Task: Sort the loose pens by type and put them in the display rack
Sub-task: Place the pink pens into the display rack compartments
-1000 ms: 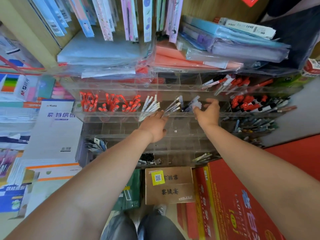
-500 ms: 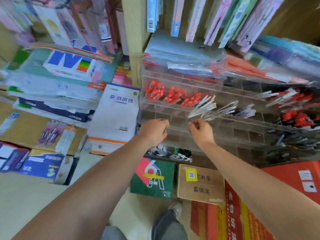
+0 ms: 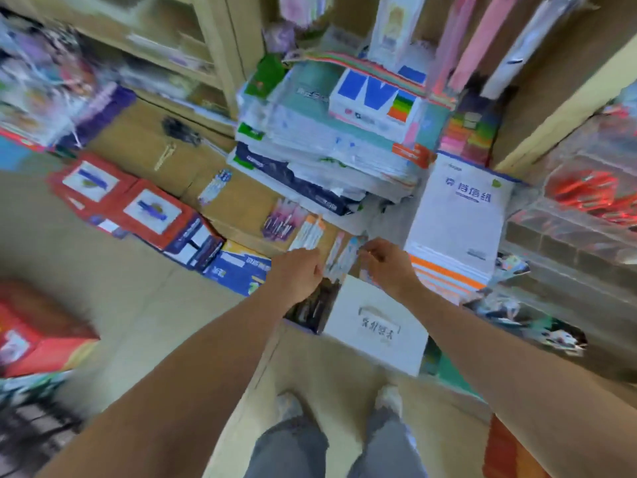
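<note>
Both bare arms stretch forward, left hand (image 3: 297,271) and right hand (image 3: 386,268) side by side, fingers curled, grip unclear.

The display rack (image 3: 565,236) is clear, glossy plastic; the boxes (image 3: 138,139) are matt brown cardboard; the paper stacks (image 3: 327,160) wear shiny plastic wrap.

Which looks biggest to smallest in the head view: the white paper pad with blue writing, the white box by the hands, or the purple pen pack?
1. white paper pad
2. white box, nearly as large; it sits nearer the camera, so this order is unsure
3. purple pen pack, clearly smallest
</note>
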Demonstrator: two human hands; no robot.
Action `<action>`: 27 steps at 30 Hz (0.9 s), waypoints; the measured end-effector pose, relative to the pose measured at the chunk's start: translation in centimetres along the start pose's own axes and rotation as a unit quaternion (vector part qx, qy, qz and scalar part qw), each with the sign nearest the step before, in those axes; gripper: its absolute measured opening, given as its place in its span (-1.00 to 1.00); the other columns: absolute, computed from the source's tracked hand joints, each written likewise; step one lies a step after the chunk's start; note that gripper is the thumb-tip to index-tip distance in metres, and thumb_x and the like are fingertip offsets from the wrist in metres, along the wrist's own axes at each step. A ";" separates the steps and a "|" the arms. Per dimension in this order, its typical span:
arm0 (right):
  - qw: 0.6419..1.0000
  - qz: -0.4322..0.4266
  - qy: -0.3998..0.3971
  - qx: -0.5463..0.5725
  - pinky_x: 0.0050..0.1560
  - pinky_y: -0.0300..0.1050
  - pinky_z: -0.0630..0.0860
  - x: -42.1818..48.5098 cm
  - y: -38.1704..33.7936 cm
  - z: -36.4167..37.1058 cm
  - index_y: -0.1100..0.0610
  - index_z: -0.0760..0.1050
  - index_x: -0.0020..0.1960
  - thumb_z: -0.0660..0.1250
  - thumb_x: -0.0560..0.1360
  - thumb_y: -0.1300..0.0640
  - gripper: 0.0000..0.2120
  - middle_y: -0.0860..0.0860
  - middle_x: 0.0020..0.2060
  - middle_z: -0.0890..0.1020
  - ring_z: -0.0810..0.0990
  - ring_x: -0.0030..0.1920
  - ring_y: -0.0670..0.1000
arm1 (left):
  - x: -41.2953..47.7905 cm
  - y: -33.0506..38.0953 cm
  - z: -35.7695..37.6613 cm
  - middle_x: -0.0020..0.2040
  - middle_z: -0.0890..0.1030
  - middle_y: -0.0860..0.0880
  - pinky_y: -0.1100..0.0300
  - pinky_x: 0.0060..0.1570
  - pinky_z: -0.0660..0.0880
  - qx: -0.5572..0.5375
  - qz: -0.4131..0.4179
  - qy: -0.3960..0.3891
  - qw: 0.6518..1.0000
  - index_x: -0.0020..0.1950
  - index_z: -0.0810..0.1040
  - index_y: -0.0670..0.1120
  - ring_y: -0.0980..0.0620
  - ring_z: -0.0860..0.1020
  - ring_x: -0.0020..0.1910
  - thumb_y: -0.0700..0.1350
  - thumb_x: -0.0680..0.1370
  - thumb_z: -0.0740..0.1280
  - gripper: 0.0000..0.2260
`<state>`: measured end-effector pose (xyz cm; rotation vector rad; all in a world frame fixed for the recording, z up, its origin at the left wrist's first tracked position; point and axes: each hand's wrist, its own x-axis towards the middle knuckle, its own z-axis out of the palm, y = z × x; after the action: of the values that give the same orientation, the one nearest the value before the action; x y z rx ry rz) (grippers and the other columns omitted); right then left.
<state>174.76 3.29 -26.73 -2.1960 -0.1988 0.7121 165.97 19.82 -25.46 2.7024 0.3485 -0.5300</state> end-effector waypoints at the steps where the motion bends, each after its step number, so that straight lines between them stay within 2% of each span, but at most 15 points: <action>1: 1.000 0.007 -0.017 0.008 -0.23 -0.06 0.41 0.5 -0.9 1.9 0.15 0.51 -0.13 0.26 0.56 0.21 -0.90 0.05 -0.35 0.56 0.49 -0.35 0.03 | -0.1 -2.2 0.1 -0.06 0.57 -0.09 0.08 -0.24 0.39 -0.008 -0.016 -0.006 1.000 0.06 0.51 -0.08 -0.11 0.54 -0.11 -0.13 0.61 0.12 -0.82; 4: 0.998 0.021 -0.049 -0.032 -0.17 0.02 0.48 2.7 -2.4 6.6 0.05 0.49 -0.13 0.25 0.53 0.20 -0.90 0.09 -0.25 0.61 0.54 -0.26 0.07 | -0.1 -7.8 0.6 -0.15 0.53 -0.08 0.11 -0.22 0.40 -0.067 -0.068 -0.019 0.995 0.01 0.49 -0.04 -0.09 0.51 -0.18 -0.12 0.63 0.13 -0.85; 6: 0.995 0.036 -0.078 -0.052 -0.15 0.06 0.55 4.4 -3.0 9.0 0.06 0.49 -0.10 0.23 0.53 0.17 -0.92 0.16 -0.19 0.64 0.57 -0.28 0.10 | 0.3 -10.8 1.0 -0.06 0.59 -0.08 0.06 -0.14 0.46 -0.102 -0.108 -0.023 0.989 0.08 0.52 -0.06 -0.09 0.57 -0.09 -0.11 0.64 0.12 -0.82; 8: 0.991 0.044 -0.093 -0.081 -0.16 0.07 0.58 6.3 -3.3 11.0 0.09 0.49 -0.08 0.20 0.53 0.12 -0.89 0.18 -0.22 0.65 0.59 -0.31 0.11 | 1.1 -13.3 1.5 0.02 0.61 -0.07 0.03 -0.08 0.49 -0.115 -0.130 -0.027 0.984 0.09 0.52 -0.08 -0.09 0.57 -0.03 -0.11 0.64 0.12 -0.81; 11: 0.985 0.057 -0.105 -0.122 -0.19 0.01 0.57 9.4 -4.2 13.3 0.15 0.50 -0.07 0.19 0.55 0.10 -0.84 0.15 -0.24 0.66 0.60 -0.30 0.10 | 3.0 -16.7 1.8 0.04 0.61 -0.06 0.00 -0.03 0.51 -0.132 -0.147 -0.030 0.980 0.07 0.51 -0.07 -0.08 0.55 0.00 -0.11 0.62 0.14 -0.84; 14: 0.983 0.076 -0.115 -0.118 -0.10 -0.01 0.55 13.0 -5.0 15.2 0.16 0.51 0.03 0.23 0.56 0.09 -0.84 0.12 -0.15 0.65 0.58 -0.26 0.07 | 5.7 -19.6 1.3 0.06 0.61 -0.05 -0.01 0.01 0.52 -0.142 -0.156 -0.037 0.977 0.09 0.51 -0.07 -0.07 0.56 0.02 -0.09 0.63 0.14 -0.83; 15: 0.983 0.084 -0.116 -0.113 -0.10 0.00 0.56 14.1 -5.2 15.8 0.17 0.52 0.05 0.24 0.56 0.10 -0.83 0.10 -0.18 0.65 0.57 -0.27 0.06 | 6.7 -20.4 1.1 0.06 0.62 -0.05 0.02 -0.02 0.51 -0.145 -0.158 -0.039 0.976 0.10 0.51 -0.07 -0.06 0.56 0.00 -0.09 0.63 0.15 -0.83; 17: 0.983 0.108 -0.120 -0.093 -0.24 -0.08 0.55 16.4 -5.7 16.8 0.16 0.52 0.03 0.24 0.57 0.14 -0.87 0.04 -0.28 0.62 0.55 -0.35 0.01 | 8.8 -21.9 0.6 0.03 0.62 -0.06 0.09 -0.17 0.43 -0.147 -0.162 -0.045 0.975 0.11 0.50 -0.07 -0.04 0.54 -0.10 -0.08 0.64 0.15 -0.83; 19: 0.981 0.128 -0.121 -0.077 -0.34 -0.15 0.50 18.1 -6.1 17.7 0.11 0.51 0.01 0.25 0.57 0.13 -0.91 0.03 -0.30 0.61 0.54 -0.36 -0.01 | 10.8 -23.0 0.3 -0.02 0.61 -0.05 0.13 -0.24 0.34 -0.143 -0.163 -0.055 0.975 0.13 0.49 -0.07 -0.02 0.49 -0.19 -0.09 0.64 0.14 -0.82; 22: 0.979 0.145 -0.115 -0.083 -0.22 -0.06 0.57 20.8 -6.1 19.2 0.05 0.51 -0.01 0.26 0.57 0.09 -0.92 0.04 -0.27 0.64 0.60 -0.31 0.03 | 13.8 -24.5 0.4 -0.05 0.60 -0.03 0.14 -0.24 0.36 -0.148 -0.162 -0.070 0.973 0.14 0.49 -0.07 -0.01 0.50 -0.20 -0.09 0.64 0.14 -0.82; 25: 0.976 0.181 -0.106 -0.059 -0.26 -0.06 0.56 23.0 -5.5 20.7 0.09 0.48 -0.05 0.26 0.56 0.11 -0.93 0.05 -0.28 0.63 0.57 -0.41 0.00 | 16.6 -25.8 1.4 -0.06 0.60 -0.04 0.16 -0.22 0.34 -0.140 -0.156 -0.091 0.974 0.13 0.49 -0.09 0.00 0.47 -0.21 -0.09 0.64 0.14 -0.82; 27: 0.974 0.199 -0.097 -0.051 -0.15 0.02 0.61 24.3 -4.7 21.9 0.11 0.45 -0.07 0.27 0.57 0.09 -0.91 0.10 -0.21 0.63 0.59 -0.39 0.03 | 18.4 -26.6 2.2 -0.15 0.55 -0.02 0.16 -0.31 0.28 -0.130 -0.149 -0.099 0.975 0.12 0.49 -0.10 0.03 0.43 -0.30 -0.10 0.63 0.13 -0.82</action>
<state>183.28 29.49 -45.03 -2.2889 0.1142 1.1621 173.75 46.03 -42.85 2.3325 0.7214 -0.7723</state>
